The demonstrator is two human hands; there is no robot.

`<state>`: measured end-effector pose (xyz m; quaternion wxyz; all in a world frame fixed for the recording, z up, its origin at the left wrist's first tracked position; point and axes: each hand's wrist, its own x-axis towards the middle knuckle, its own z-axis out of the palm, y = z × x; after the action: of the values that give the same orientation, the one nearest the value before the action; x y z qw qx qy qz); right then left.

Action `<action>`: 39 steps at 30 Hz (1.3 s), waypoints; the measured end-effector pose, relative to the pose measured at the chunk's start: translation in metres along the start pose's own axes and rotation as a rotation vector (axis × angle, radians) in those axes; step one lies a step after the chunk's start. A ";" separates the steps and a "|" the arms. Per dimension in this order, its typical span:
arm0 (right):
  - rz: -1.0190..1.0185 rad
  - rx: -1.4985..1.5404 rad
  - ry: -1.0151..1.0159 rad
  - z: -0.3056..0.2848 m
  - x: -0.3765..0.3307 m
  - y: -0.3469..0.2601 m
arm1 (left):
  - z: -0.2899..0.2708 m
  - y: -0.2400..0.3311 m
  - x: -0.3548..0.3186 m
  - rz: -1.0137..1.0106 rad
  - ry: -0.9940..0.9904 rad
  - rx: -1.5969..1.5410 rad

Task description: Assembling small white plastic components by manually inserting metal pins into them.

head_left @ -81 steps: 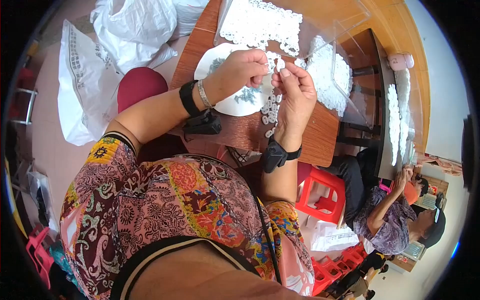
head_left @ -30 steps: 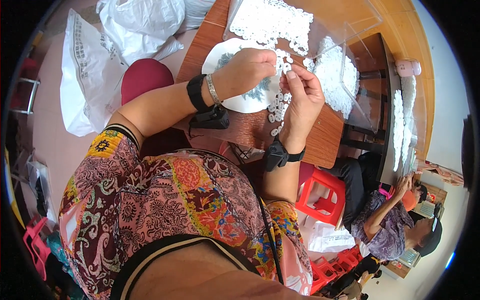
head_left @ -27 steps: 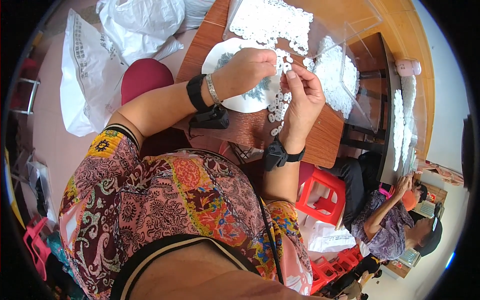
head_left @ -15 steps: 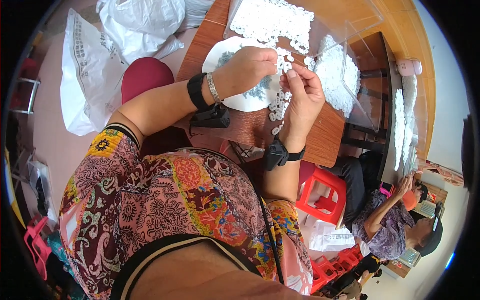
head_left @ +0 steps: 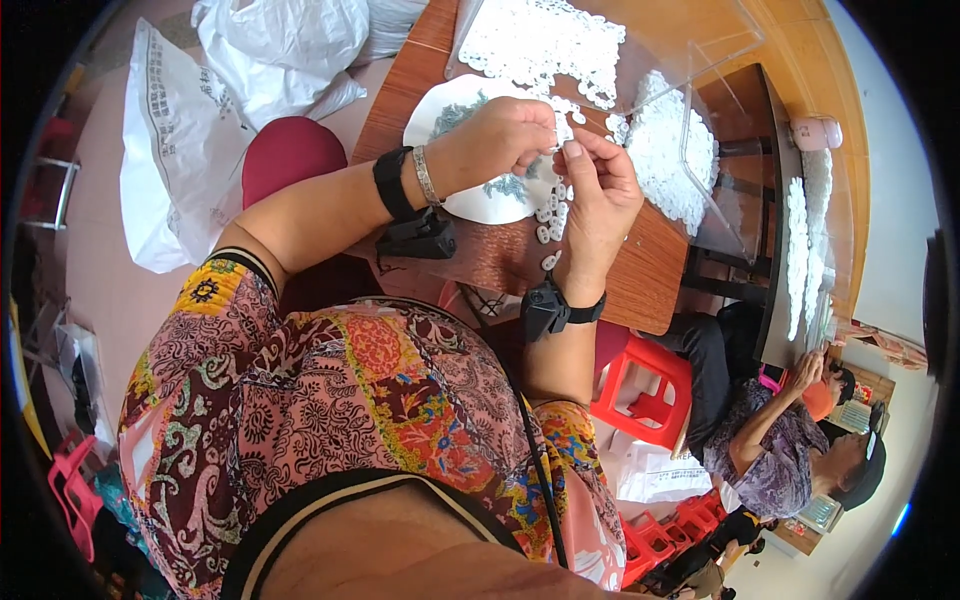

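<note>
Shirt: multicoloured patterned top, closest to lens.
Right hand: thumb and index pinching 1 white plastic piece, held above table.
Left hand: fingers curled, pressed together at the piece's left side; too small to tell if they grip anything.
White sheet: round, under left hand, carries grey-green bits.
Loose oval pieces: strung out beside sheet's right edge.
Table: brown woodgrain, 2 white heaps toward far side.
Co-worker: purple patterned top, beyond red stool.
</note>
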<state>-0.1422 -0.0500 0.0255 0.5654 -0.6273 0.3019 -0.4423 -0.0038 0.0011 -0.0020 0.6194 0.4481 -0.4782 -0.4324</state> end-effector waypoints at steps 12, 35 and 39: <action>-0.065 -0.179 -0.084 0.003 0.000 0.000 | -0.002 -0.001 0.001 -0.040 -0.008 -0.031; -0.345 -0.689 -0.082 0.012 -0.002 0.002 | 0.000 -0.002 0.000 -0.044 0.066 -0.107; -0.381 -0.668 -0.090 0.012 -0.001 -0.001 | 0.000 -0.002 -0.002 -0.003 0.071 -0.127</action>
<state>-0.1320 -0.0433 0.0266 0.2505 -0.8405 0.2825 -0.3887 -0.0047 0.0029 -0.0045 0.6624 0.4235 -0.4271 -0.4466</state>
